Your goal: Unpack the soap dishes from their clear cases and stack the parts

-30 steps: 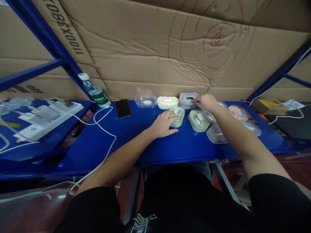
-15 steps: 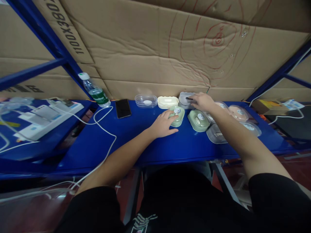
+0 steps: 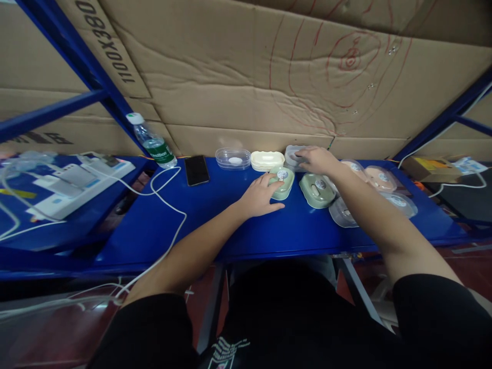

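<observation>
My left hand [image 3: 258, 197] rests with its fingertips on the near-left side of a pale green lidded plastic box [image 3: 283, 188]; its thumb is stretched out, away from the box. My right hand [image 3: 318, 160] reaches to the back, its fingers bent over the rim of a grey plastic container [image 3: 292, 158]. Its fingertips are partly hidden inside. Left of the grey container stand cream oval trays [image 3: 268, 161], seemingly stacked. A clear oval container [image 3: 232, 159] stands beyond them. A second green lidded box [image 3: 317, 190] lies below my right hand.
More lidded boxes, including a pinkish one [image 3: 380, 178] and a clear one [image 3: 400, 204], lie around my right forearm. A phone [image 3: 197, 170], a water bottle [image 3: 157, 148] and a white cable [image 3: 169, 207] are on the left. A cardboard wall [image 3: 215, 77] stands behind the blue table [image 3: 246, 238].
The view has shifted slightly, so things appear a little further right. My right fingers have moved slightly at the grey container. My left hand remains on the green box.
</observation>
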A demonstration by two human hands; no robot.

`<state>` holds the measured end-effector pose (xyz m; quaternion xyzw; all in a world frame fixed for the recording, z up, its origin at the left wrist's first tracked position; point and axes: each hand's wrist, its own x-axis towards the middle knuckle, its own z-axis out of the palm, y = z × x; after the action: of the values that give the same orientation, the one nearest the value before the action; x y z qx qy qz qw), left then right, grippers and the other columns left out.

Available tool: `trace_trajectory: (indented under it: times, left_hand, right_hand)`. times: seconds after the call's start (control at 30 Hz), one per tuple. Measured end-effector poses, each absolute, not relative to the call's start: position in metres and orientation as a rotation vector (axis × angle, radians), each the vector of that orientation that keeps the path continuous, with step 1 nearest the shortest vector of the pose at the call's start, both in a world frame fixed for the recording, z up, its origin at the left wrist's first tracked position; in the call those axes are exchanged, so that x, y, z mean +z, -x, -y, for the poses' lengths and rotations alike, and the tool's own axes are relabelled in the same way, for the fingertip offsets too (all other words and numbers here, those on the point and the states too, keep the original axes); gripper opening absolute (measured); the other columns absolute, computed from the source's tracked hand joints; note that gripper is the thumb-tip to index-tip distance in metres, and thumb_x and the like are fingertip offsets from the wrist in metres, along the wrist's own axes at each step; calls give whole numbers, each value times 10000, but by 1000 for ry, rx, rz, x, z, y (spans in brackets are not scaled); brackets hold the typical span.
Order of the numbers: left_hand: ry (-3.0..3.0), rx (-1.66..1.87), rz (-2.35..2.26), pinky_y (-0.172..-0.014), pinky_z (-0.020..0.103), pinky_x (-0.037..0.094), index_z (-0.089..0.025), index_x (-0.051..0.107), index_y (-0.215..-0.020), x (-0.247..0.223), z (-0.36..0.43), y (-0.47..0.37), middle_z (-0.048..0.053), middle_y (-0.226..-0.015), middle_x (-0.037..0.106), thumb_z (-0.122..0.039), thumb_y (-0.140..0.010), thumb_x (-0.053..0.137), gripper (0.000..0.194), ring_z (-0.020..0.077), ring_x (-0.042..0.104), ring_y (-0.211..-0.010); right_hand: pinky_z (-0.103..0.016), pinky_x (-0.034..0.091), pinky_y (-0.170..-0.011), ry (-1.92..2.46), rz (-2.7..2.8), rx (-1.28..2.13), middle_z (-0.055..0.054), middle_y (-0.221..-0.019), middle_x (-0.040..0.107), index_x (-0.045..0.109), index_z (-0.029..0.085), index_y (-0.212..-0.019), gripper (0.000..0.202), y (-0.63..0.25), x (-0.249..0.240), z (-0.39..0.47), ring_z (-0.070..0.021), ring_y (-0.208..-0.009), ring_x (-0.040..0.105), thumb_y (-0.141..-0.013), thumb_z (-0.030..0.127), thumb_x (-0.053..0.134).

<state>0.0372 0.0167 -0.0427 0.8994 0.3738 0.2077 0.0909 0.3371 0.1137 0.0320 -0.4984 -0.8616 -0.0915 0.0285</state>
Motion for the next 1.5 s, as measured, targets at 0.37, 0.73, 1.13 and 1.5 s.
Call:
trace_trajectory:
  times: [0.37, 0.73, 1.13, 1.5]
  left_hand:
    - [-2302, 752, -1500, -1191, 675, 552, -171, 548, -1588, -50, -28, -47, 264, -1577, 658, -620, -809, 968, 992, 505, 665, -1450]
    - [-2223, 819, -1108, -1276, 635, 515, -246, 569, -1634, -56, -52, -7, 184, -1657, 659, -552, -777, 944, 984, 466, 647, -1511]
    - [-1800, 1148, -909, -1131, 555, 595, -218, 590, -1488, -82, -89, 9, 146, -1332, 746, -695, -814, 926, 892, 357, 744, -1227]
    - [-1678, 1262, -769, -1247, 712, 511, -316, 314, -1762, -93, -83, -7, 217, -1570, 655, -822, -665, 1018, 1398, 465, 661, -1463]
  right_hand:
    - [-593, 553, -1198, 1002, 2148, 20, -135, -1392, 831, 815, 222, -1348, 385, -252, 16, -31, -370, -1320, 746, -1059, 413, 648]
    - [-654, 511, -1273, 1096, 2040, 108, -175, -1543, 750, 672, 207, -1562, 586, -260, -30, -32, -403, -1457, 668, -1079, 540, 660]
    - [-689, 440, -1371, 1026, 2298, 294, -133, -1780, 554, 447, 314, -1777, 982, -250, -34, -26, -431, -1646, 525, -925, 498, 899]
    - [-667, 436, -1371, 1126, 1930, 485, -179, -1767, 569, 449, 257, -1784, 1116, -237, -44, -24, -434, -1632, 554, -836, 543, 963]
